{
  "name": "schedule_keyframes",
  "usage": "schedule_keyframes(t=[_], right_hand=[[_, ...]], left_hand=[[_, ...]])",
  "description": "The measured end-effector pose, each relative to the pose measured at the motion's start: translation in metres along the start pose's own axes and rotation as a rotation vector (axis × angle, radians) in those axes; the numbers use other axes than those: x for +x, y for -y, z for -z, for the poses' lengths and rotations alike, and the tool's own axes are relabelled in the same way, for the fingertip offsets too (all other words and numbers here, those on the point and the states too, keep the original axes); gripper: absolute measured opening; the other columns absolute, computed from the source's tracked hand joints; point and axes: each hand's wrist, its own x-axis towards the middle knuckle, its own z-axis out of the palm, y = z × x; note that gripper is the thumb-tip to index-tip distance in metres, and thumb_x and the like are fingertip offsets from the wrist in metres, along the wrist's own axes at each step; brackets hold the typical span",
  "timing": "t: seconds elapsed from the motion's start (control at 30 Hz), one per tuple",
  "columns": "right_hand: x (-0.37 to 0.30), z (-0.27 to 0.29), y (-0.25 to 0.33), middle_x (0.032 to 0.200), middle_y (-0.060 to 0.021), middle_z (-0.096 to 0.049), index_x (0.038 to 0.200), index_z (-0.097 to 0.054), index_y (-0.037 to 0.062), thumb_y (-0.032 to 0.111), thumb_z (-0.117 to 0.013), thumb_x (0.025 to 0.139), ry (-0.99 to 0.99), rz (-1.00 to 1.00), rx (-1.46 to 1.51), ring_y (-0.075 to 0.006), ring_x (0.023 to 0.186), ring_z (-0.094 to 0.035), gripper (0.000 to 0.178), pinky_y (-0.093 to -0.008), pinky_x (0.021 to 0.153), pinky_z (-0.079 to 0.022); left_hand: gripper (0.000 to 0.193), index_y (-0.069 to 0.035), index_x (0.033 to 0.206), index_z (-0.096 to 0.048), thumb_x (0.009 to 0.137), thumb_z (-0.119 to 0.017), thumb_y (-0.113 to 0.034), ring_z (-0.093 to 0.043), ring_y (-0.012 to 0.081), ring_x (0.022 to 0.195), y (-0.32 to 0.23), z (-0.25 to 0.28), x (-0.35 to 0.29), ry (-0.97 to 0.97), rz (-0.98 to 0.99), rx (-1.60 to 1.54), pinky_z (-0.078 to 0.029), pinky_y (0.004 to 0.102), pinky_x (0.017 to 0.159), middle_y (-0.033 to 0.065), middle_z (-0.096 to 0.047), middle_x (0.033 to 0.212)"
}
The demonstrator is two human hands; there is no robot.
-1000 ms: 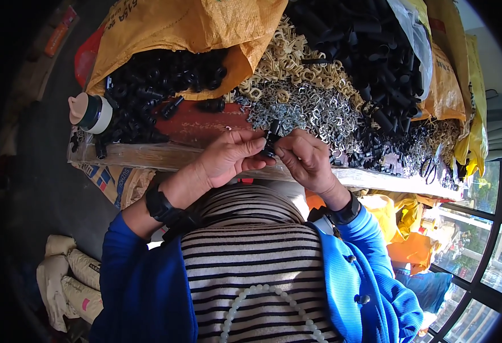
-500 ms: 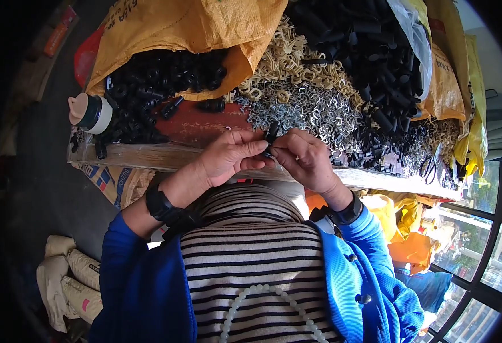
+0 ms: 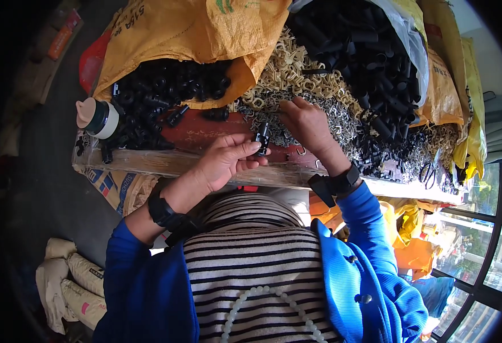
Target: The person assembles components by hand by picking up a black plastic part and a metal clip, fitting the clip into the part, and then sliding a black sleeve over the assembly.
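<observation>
My left hand [image 3: 231,159] is closed around a small black cylindrical plastic fitting [image 3: 262,140], held upright near the table's front edge. Away from it, my right hand [image 3: 309,124] hovers over or touches the heap of small silvery metal hooks [image 3: 342,123]. Its thumb and fingers are bent together, and whatever lies between them is hidden. Just beyond those fingertips lies a heap of tan ring-shaped clips [image 3: 296,71].
An orange woven sack [image 3: 188,34] spills black fittings [image 3: 165,86] at the left. Black tubes [image 3: 376,68] fill a bag at the back right. A lidded cup [image 3: 98,118] stands at the left edge; scissors [image 3: 429,174] lie at the right.
My right hand has left the black fitting and moved up and slightly right to the heap of metal hooks. The left hand still holds the fitting in nearly the same place.
</observation>
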Motion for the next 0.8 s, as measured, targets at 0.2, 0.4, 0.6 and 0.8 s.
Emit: schedule_keyframes(t=[0.2, 0.4, 0.6, 0.8], right_hand=[[0.002, -0.013, -0.01, 0.071, -0.011, -0.053, 0.085, -0.054, 0.0053, 0.013, -0.057, 0.071, -0.074, -0.163, 0.145, -0.0272, 0.06, -0.054, 0.016, -0.033, 0.053, -0.043], [-0.004, -0.002, -0.002, 0.064, -0.0058, -0.051, 0.084, -0.054, 0.0032, 0.013, -0.056, 0.075, -0.111, -0.221, 0.392, -0.016, 0.052, -0.05, 0.013, -0.0258, 0.047, -0.038], [-0.011, 0.019, 0.032, 0.062, 0.0037, -0.046, 0.081, -0.053, 0.0006, 0.013, -0.051, 0.081, 0.016, -0.452, 1.332, -0.003, 0.051, -0.036, 0.013, -0.0165, 0.045, -0.03], [-0.018, 0.017, 0.052, 0.062, 0.0038, -0.046, 0.081, -0.052, 0.001, 0.014, -0.051, 0.082, 0.068, -0.557, 1.452, -0.0022, 0.052, -0.037, 0.013, -0.0161, 0.046, -0.031]], left_hand=[[0.017, 0.001, 0.09, -0.054, 0.079, -0.052, -0.012, -0.058, 0.0153, 0.074, -0.005, 0.002, 0.002, -0.053, -0.036, -0.054, -0.048, 0.0191, 0.062, 0.0081, -0.058, 0.084], [0.019, 0.002, 0.093, -0.052, 0.082, -0.048, -0.012, -0.057, 0.0152, 0.075, -0.002, 0.003, 0.004, -0.073, -0.062, -0.047, -0.048, 0.0201, 0.064, 0.0111, -0.057, 0.088], [0.017, 0.0, 0.093, -0.054, 0.082, -0.049, -0.013, -0.058, 0.0168, 0.076, -0.001, 0.0, 0.008, -0.023, -0.067, -0.093, -0.048, 0.0206, 0.064, 0.0084, -0.057, 0.087], [0.019, -0.001, 0.094, -0.055, 0.079, -0.053, -0.014, -0.058, 0.0165, 0.077, 0.0, -0.005, 0.006, 0.062, -0.059, -0.158, -0.048, 0.0205, 0.065, 0.0052, -0.058, 0.084]])
